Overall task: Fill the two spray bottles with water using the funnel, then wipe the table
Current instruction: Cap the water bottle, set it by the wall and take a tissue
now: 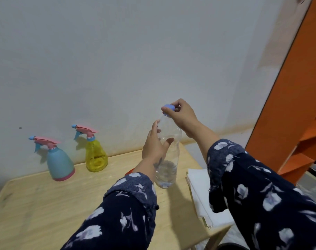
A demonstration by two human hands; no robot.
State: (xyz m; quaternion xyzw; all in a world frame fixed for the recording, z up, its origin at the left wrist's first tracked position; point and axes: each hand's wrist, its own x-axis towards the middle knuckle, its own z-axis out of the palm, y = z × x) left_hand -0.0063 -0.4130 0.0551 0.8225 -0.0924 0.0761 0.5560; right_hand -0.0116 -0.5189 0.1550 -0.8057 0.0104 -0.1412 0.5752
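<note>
Left hand (154,145) wraps the clear bottle (169,159) at its shoulder, bottle upright on the table (45,204) (some water at the bottom). Right hand (182,116) pinches the blue cap (169,109) on top. White cloth (202,192) just right of the bottle. Yellow sprayer (95,156) and blue sprayer (60,163) stand well left of the hands, by the wall.

Both arms wear long navy sleeves (262,186) printed with pale, perhaps floral, shapes, cuffs loose.
</note>
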